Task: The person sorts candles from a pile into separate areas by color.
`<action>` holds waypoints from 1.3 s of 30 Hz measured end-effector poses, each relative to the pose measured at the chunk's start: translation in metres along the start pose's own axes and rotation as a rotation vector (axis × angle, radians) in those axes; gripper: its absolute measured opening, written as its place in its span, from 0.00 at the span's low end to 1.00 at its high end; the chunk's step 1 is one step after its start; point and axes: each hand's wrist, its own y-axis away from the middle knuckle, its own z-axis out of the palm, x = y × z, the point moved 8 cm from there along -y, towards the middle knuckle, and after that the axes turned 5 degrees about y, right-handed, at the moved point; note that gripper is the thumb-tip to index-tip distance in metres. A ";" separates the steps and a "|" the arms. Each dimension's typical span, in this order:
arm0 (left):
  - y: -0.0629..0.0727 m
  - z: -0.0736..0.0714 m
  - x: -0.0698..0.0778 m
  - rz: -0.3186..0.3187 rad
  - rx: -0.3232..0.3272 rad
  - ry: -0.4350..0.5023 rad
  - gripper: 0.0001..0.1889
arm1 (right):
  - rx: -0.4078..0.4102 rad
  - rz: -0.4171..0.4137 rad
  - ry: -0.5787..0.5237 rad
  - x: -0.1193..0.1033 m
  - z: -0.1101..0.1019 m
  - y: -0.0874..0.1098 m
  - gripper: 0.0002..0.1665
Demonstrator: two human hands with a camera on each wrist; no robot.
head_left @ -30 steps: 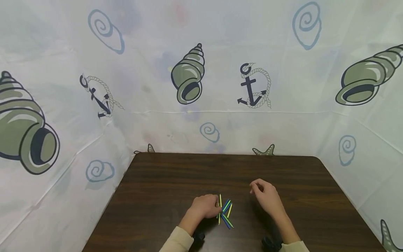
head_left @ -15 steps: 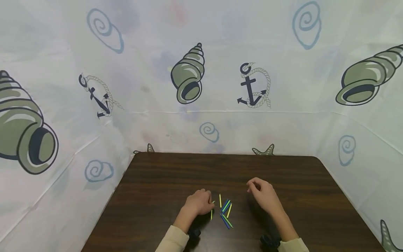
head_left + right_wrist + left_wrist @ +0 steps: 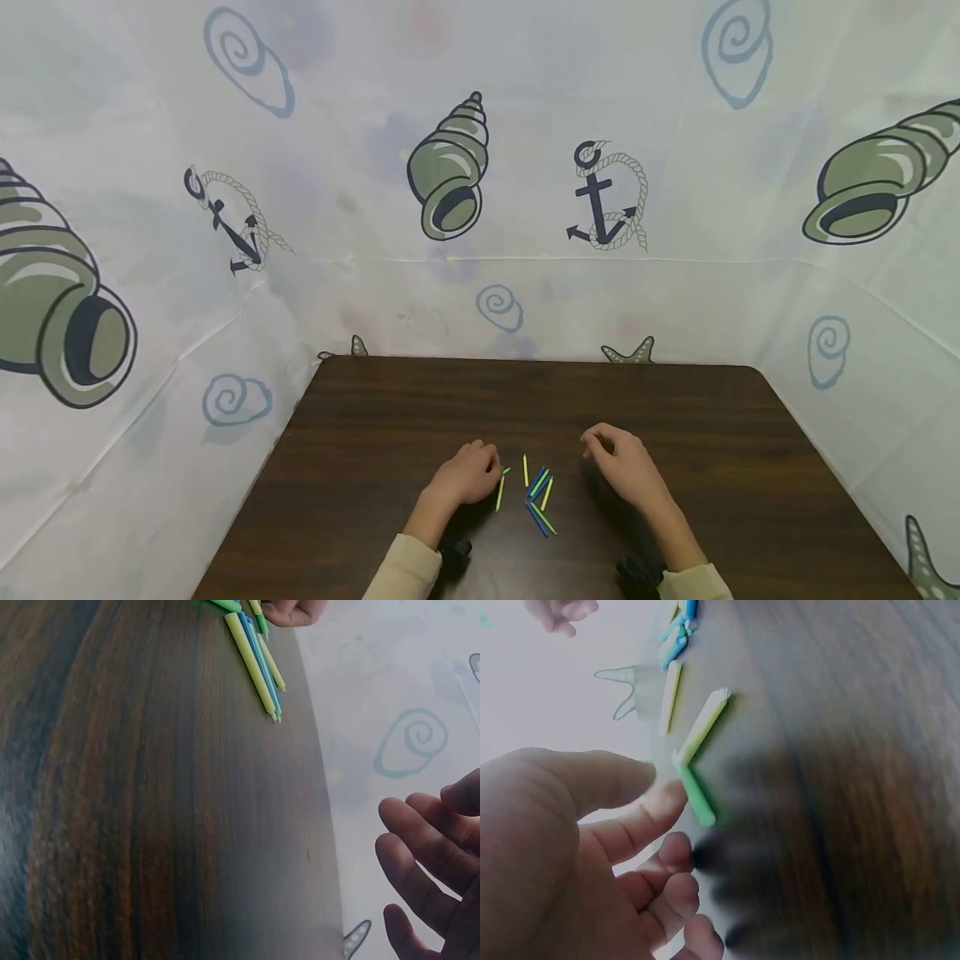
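Thin yellow, green and blue sticks with pale wick-like tips, like small candles, lie on the dark table. My left hand [image 3: 468, 473] is beside a yellow candle [image 3: 703, 727] and a green candle [image 3: 697, 796], which meet end to end at an angle. In the left wrist view its index fingertip is at the green candle and the thumb is apart from it. A loose group of blue, green and yellow candles [image 3: 546, 521] lies to the right, with a single yellow candle [image 3: 526, 471] behind. My right hand [image 3: 622, 467] hovers with relaxed fingers [image 3: 420, 881], holding nothing.
The brown wooden table [image 3: 420, 400] has its far edge against a pale cloth backdrop [image 3: 360, 300] printed with shells and anchors. Dark wrist devices sit beneath both wrists, near the beige sleeves [image 3: 405, 567].
My left hand has moved left from the group, bringing a yellow and a green candle with it; they now lie apart from the others. The right hand has shifted slightly left.
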 end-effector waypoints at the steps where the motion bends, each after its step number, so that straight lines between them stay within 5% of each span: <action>1: 0.001 0.000 -0.002 0.002 -0.009 0.010 0.08 | 0.000 0.000 -0.001 0.000 0.000 0.000 0.16; 18: 0.006 -0.013 -0.018 -0.001 0.071 -0.006 0.07 | -0.053 -0.040 0.008 -0.011 0.021 -0.003 0.11; 25: 0.003 -0.013 -0.024 -0.003 0.092 0.065 0.06 | -0.137 -0.174 0.065 -0.044 0.047 -0.003 0.07; 29: 0.002 -0.010 -0.032 0.047 0.141 0.080 0.06 | -0.189 -0.245 0.104 -0.065 0.069 -0.006 0.06; 39: 0.000 -0.008 -0.035 -0.015 0.134 0.127 0.05 | -0.264 -0.279 0.216 -0.081 0.108 -0.016 0.05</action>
